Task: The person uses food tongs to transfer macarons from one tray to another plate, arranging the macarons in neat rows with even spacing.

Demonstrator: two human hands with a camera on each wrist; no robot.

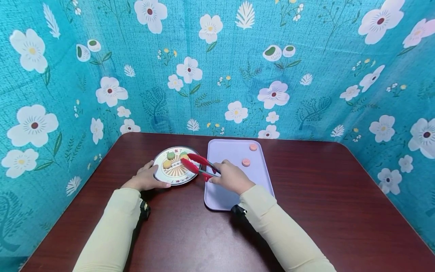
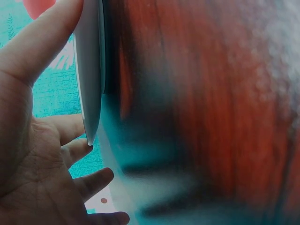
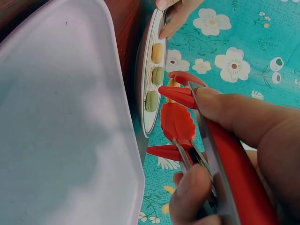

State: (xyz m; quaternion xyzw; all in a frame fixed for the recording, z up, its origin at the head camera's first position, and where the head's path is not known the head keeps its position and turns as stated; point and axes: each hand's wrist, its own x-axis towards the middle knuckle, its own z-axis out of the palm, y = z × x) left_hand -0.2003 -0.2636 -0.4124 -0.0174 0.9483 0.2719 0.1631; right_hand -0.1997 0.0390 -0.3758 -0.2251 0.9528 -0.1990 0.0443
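My left hand point(image 1: 146, 178) rests at the left rim of a round patterned plate point(image 1: 187, 178), thumb along the near edge, other fingers spread by the side. In the left wrist view the plate point(image 2: 88, 79) appears edge-on beside the thumb. My right hand point(image 1: 234, 176) holds red-tipped metal tongs point(image 1: 200, 160), reaching over the plate's right side. A yellow macaron point(image 3: 172, 91) shows at the tong tips in the right wrist view, partly hidden by them. On the plate lie another yellow macaron point(image 1: 167, 164) and two green macarons point(image 1: 171, 155).
A lavender tray point(image 1: 224, 196) lies right of the plate, under my right hand and wrist. Two pink macarons point(image 1: 246, 162) sit on it. The dark wooden table point(image 1: 312, 185) is backed by a blue floral cloth point(image 1: 217, 68).
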